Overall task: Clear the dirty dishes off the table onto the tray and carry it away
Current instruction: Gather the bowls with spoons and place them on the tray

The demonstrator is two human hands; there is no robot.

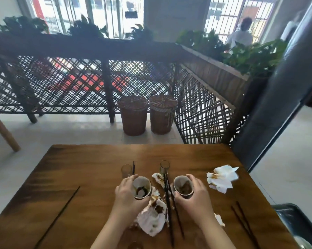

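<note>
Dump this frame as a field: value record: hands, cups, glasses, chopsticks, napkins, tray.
left hand: grips left cup, dark residue inside
right hand: grips right cup, brown residue inside
cups lifted: cannot tell
glasses: left glass and right glass, upright behind the cups
chopsticks: centre pair between the cups; right pair; single stick on the left
napkins: stained centre napkin; right napkin
tray: dark, partly in view past the table on the right
</note>
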